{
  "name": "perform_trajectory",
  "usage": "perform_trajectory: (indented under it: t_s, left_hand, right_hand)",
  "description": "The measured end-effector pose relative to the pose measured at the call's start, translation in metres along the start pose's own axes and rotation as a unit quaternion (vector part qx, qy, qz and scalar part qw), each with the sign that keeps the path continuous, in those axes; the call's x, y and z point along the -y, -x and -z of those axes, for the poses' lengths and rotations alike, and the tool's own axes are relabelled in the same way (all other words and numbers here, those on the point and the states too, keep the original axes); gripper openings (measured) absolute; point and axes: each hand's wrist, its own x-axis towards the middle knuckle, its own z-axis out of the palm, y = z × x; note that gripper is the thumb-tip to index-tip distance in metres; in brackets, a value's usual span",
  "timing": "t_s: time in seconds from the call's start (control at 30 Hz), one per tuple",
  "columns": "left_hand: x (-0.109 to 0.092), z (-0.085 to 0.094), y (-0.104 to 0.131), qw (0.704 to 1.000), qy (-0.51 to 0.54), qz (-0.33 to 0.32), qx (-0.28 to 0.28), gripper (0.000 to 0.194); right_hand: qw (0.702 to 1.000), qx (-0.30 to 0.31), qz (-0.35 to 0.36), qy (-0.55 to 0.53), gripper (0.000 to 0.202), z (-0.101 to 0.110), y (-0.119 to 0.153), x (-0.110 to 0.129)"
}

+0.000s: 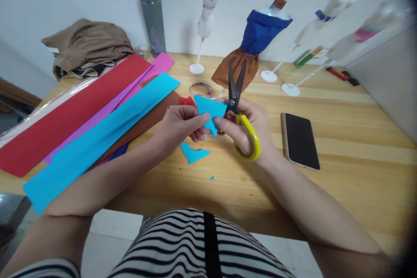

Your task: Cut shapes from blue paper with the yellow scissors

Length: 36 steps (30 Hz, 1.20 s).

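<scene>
Between my hands is a small piece of light-blue paper (pixel 211 110) with a pointed lower end. My left hand (pixel 178 126) pinches its left side between thumb and fingers. From the right, my right hand (pixel 252 124) presses its thumb on the paper's edge. Hooked on that same hand are yellow-handled scissors (pixel 249 139), their dark blades parted and pointing up, away from the paper. Below the hands lies a blue paper offcut (pixel 194 153) with a curved notch, and a tiny blue scrap (pixel 213 178) is nearer the table edge.
Long strips of red paper (pixel 74 117) and blue paper (pixel 100 139) lie at left, by a brown cloth (pixel 87 41) and a flask (pixel 151 17). Several small white mannequins (pixel 206 26) line the back; one wears a blue top (pixel 263 30). A phone (pixel 300 141) lies right.
</scene>
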Motion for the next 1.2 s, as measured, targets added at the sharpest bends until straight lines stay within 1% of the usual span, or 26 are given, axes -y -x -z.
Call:
perform_trajectory:
  t_s: [0.1, 0.2, 0.27, 0.37, 0.43, 0.6, 0.73, 0.83, 1.03, 1.2]
  left_hand:
    - [0.002, 0.002, -0.001, 1.0, 0.011, 0.018, 0.018, 0.054]
    - [0.006, 0.005, -0.002, 0.997, 0.028, 0.052, 0.05, 0.061]
    - [0.008, 0.006, -0.002, 0.994, 0.029, 0.072, 0.072, 0.059]
    - [0.01, 0.006, -0.001, 0.993, 0.027, 0.071, 0.094, 0.045]
    - [0.01, 0.005, -0.001, 0.993, 0.033, 0.063, 0.096, 0.039]
    - [0.01, 0.003, 0.0, 0.994, 0.048, 0.058, 0.081, 0.032]
    - [0.012, 0.004, -0.002, 0.995, 0.04, 0.049, 0.083, 0.03]
    - [0.014, 0.005, -0.003, 0.993, 0.04, 0.045, 0.097, 0.031]
    - [0.017, 0.009, -0.007, 0.983, 0.09, 0.079, 0.139, 0.033]
    - [0.017, 0.011, -0.008, 0.98, 0.089, 0.11, 0.141, 0.032]
  right_hand:
    - [1.0, -0.008, 0.002, -0.008, 0.019, -0.001, -0.001, 0.003]
    - [0.999, -0.032, 0.001, -0.016, 0.019, -0.002, -0.003, 0.006]
    - [0.999, -0.046, 0.0, -0.019, 0.021, -0.002, -0.004, 0.006]
    - [0.999, -0.047, 0.001, -0.016, 0.024, -0.001, -0.004, 0.005]
    - [0.999, -0.036, 0.005, -0.012, 0.024, -0.002, -0.003, 0.006]
    - [1.0, -0.023, 0.005, 0.002, 0.019, -0.003, 0.0, 0.012]
    - [0.999, -0.02, -0.004, -0.028, 0.024, -0.004, -0.002, 0.013]
    - [0.999, -0.014, -0.011, -0.043, 0.028, -0.004, -0.003, 0.011]
    - [0.998, -0.006, -0.035, -0.052, 0.033, -0.002, -0.002, 0.009]
    - [0.998, 0.01, -0.033, -0.043, 0.034, 0.0, -0.001, 0.006]
